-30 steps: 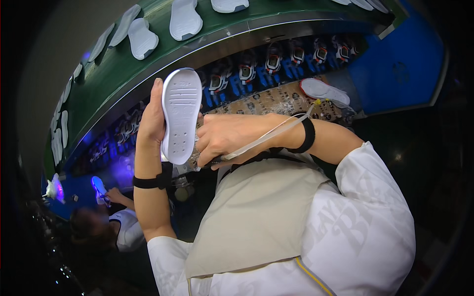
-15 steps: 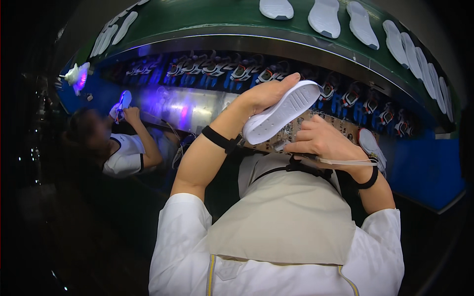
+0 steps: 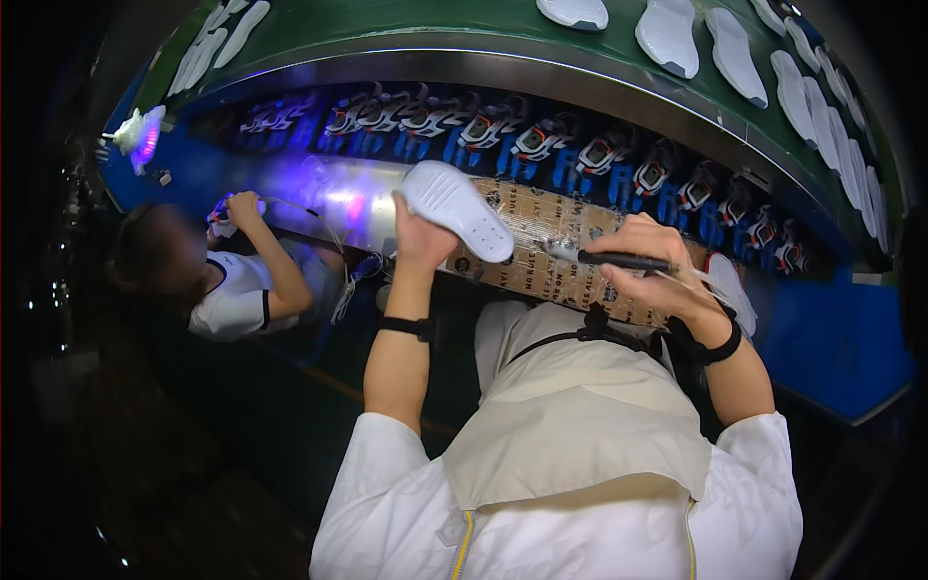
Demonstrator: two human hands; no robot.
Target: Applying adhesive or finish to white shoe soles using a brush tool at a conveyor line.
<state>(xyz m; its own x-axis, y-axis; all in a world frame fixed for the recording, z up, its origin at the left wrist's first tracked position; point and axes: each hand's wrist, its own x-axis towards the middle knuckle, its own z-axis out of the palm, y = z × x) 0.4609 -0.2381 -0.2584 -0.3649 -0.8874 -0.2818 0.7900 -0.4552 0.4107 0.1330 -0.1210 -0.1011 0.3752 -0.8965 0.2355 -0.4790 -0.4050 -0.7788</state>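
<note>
A white shoe sole (image 3: pixel 459 208) is in my left hand (image 3: pixel 421 242), gripped near its left side over the bench and tilted, its small holes toward the lower right. My right hand (image 3: pixel 650 253) is closed round a slim black-handled tool (image 3: pixel 628 260) with a pale cord. Its narrow tip points left toward the sole, with a gap between them. What kind of tool it is, I cannot make out. Close to my right wrist lies a white shoe (image 3: pixel 730 290) with a red edge, partly hidden by my hand.
Printed brown cardboard (image 3: pixel 570 280) under clear film covers the bench before me. Several shoe uppers (image 3: pixel 541 140) stand along a rack behind it. Above, a green shelf (image 3: pixel 387 21) bears several white soles. At left, a co-worker (image 3: pixel 242 290) sits near a purple-lit lamp (image 3: pixel 145 140).
My left hand has lowered and moved left, turning the sole the other way. My right hand has risen slightly, bringing the black-handled tool into plain view. The co-worker's hands have shifted.
</note>
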